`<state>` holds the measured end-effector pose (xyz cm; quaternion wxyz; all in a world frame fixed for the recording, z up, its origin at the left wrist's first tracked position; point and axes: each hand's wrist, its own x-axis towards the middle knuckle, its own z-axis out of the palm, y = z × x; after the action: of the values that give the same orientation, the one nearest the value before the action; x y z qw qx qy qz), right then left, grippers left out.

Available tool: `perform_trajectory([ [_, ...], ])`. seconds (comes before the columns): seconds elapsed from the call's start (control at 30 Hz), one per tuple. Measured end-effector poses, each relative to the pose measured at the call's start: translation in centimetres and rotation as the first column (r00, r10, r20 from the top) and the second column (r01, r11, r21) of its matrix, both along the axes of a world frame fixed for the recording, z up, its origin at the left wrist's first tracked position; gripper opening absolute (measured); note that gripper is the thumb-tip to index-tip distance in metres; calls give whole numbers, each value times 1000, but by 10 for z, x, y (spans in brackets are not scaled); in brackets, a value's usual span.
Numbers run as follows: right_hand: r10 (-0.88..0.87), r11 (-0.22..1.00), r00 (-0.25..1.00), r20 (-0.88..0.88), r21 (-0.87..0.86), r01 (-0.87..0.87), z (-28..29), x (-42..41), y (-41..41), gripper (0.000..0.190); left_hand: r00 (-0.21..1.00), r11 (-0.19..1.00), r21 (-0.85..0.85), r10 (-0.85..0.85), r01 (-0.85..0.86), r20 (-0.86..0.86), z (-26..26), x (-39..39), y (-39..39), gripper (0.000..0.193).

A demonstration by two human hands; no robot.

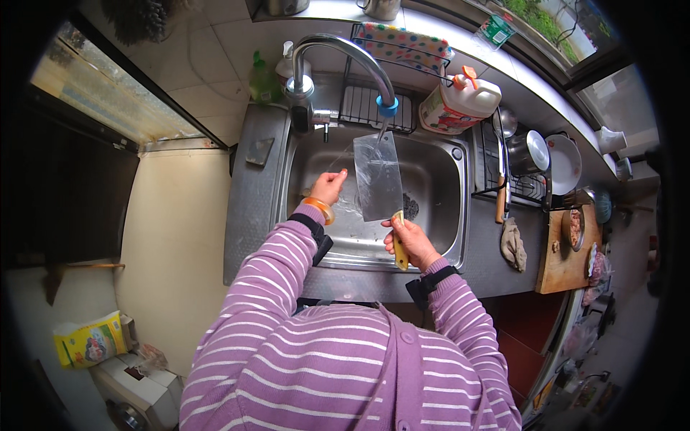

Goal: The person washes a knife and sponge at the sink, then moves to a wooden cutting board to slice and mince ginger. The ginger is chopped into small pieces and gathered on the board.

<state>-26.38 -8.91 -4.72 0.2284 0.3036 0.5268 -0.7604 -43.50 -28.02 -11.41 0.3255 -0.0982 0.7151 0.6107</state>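
Note:
My right hand (412, 242) grips the yellow handle of a Chinese cleaver (379, 180). Its broad steel blade points away from me, over the stainless steel sink (431, 172). Water runs from the curved chrome faucet (345, 43), through a blue nozzle (387, 106), onto the far part of the blade. My left hand (329, 187) is above the sink's left side, apart from the blade, with its fingers curled together. Whether anything small is between those fingers cannot be told. A dark drain strainer (410, 206) shows in the basin, partly behind the blade.
Behind the sink stand a green bottle (263, 78), a white pump bottle (285, 67) and a large detergent jug (458, 105). Right of it are a dish rack (488, 161), a grey cloth (513, 245) and a wooden cutting board (555, 264) bearing a bowl of minced meat (576, 229).

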Motion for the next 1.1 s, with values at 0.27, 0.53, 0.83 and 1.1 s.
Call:
perform_trajectory([
  [0.27,58,973,998,-14,-222,-60,-12,7,-6,40,960,674,715,-32,-185,278,15,-8,11,26],
  [0.53,-108,985,994,-10,133,109,-16,-11,-23,35,943,780,608,-72,-149,324,9,11,23,21],
  [0.83,-235,963,972,-27,133,236,-15,-23,-36,35,921,941,335,-168,44,351,25,46,18,18],
  [1.1,115,703,988,-100,711,-9,-14,-12,-32,36,848,904,168,-428,394,312,22,36,-5,14],
])
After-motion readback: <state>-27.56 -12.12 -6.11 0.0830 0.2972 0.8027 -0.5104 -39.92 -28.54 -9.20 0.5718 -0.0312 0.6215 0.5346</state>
